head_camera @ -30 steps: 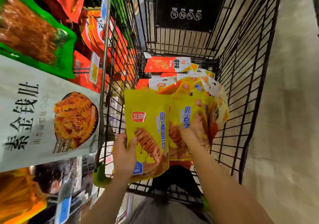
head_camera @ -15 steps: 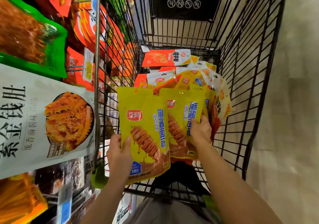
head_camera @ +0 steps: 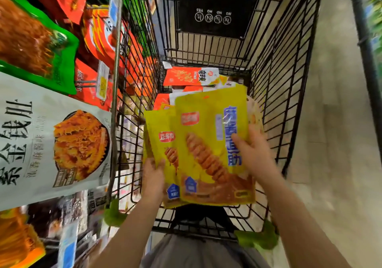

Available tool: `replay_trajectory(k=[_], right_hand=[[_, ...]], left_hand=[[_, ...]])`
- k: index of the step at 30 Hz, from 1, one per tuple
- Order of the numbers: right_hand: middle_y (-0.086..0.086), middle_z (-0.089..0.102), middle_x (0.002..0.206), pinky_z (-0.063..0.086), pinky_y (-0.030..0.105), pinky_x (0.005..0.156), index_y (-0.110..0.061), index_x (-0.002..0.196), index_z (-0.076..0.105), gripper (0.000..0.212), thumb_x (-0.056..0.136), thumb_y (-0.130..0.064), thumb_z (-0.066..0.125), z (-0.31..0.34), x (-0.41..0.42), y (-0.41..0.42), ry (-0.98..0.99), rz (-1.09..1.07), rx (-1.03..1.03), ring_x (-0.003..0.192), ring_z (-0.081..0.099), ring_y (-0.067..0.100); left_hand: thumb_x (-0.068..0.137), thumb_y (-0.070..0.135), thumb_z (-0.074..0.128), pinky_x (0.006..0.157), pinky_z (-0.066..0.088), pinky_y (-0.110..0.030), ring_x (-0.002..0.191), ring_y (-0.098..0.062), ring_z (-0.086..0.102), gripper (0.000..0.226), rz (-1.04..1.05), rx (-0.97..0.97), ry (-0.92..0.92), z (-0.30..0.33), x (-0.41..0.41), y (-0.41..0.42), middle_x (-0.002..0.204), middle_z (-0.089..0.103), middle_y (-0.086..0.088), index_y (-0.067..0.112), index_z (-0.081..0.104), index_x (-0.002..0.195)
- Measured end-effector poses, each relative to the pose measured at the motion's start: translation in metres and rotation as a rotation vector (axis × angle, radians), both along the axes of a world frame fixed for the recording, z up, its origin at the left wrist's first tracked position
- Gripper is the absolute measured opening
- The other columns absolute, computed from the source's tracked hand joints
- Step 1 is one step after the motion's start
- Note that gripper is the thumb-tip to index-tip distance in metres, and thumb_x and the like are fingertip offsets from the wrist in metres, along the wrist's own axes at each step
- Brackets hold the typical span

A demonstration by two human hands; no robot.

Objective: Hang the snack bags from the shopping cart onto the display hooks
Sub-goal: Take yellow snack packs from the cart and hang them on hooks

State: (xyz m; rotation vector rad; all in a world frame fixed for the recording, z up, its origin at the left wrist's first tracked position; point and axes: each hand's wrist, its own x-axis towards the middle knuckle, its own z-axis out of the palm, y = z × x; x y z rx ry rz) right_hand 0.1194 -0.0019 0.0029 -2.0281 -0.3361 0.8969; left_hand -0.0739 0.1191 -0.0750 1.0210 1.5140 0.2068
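Front yellow bag [head_camera: 208, 143]: it is held above the shopping cart [head_camera: 289, 81], overlapping a second yellow bag [head_camera: 159, 143] on its left side.
Right hand [head_camera: 251, 154]: the front bag is gripped at its right edge; the thumb [head_camera: 237, 141] is pressed on the printed face, the other fingers are hidden behind the bag.
Left hand [head_camera: 153, 176]: the second bag is pinched at its lower left corner, thumb on the front, fingers behind.
Open room: the far part of the cart, beyond the fingers, is seen bare down to the wire.
Below the bags: an orange pack [head_camera: 190, 76] and other packs lie in the cart.
Left of the left hand: the cart's wire wall, then hung bags, one grey-white bag [head_camera: 41, 139] nearest.
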Motion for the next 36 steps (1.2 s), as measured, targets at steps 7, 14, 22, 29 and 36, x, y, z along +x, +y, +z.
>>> replay_trajectory(k=[7,14,22,29,36], right_hand=[[0.0,0.048,0.122,0.037,0.03,0.094,-0.005,0.141,0.036,0.041,0.102,-0.019,0.043,-0.079,-0.046,0.027,0.167,0.0,-0.263,0.129,0.044,0.028],[-0.001,0.051,0.13,0.037,0.033,0.094,-0.017,0.136,0.04,0.049,0.096,-0.044,0.049,-0.091,-0.031,0.04,0.135,-0.108,-0.196,0.123,0.047,0.022],[0.015,0.043,0.144,0.037,0.044,0.104,-0.017,0.147,0.03,0.075,0.087,-0.051,0.06,-0.142,-0.011,0.009,0.021,-0.144,-0.577,0.131,0.042,0.036],[0.023,0.054,0.128,0.045,0.045,0.093,-0.021,0.147,0.031,0.048,0.1,-0.021,0.042,-0.126,0.001,-0.008,-0.076,-0.05,-0.715,0.115,0.054,0.041],[0.019,0.064,0.106,0.042,0.038,0.075,-0.028,0.147,0.023,0.05,0.1,-0.039,0.033,0.01,-0.031,0.0,-0.301,0.434,-0.599,0.097,0.06,0.04]], left_hand=[[0.095,0.036,0.055,0.077,0.053,-0.04,0.089,-0.024,0.065,0.008,0.099,-0.077,-0.068,-0.005,-0.004,-0.004,0.101,0.066,-0.004,0.029,0.055,0.092],[0.093,0.014,0.06,0.055,0.056,-0.035,0.072,-0.022,0.065,0.008,0.035,0.045,-0.017,-0.012,0.003,-0.001,0.089,0.069,-0.009,0.012,0.056,0.1],[0.092,0.019,0.063,0.075,0.054,-0.056,0.075,-0.032,0.065,0.015,0.066,0.138,0.081,-0.007,-0.007,0.002,0.082,0.068,-0.011,0.023,0.055,0.08],[0.094,0.017,0.06,0.062,0.054,-0.038,0.07,-0.023,0.065,0.015,0.017,0.191,0.069,0.008,-0.016,0.012,0.082,0.068,-0.008,0.022,0.052,0.082],[0.093,0.021,0.062,0.067,0.055,-0.054,0.073,-0.034,0.066,0.017,0.048,0.179,0.074,0.01,-0.014,0.005,0.081,0.067,-0.012,0.026,0.054,0.078]])
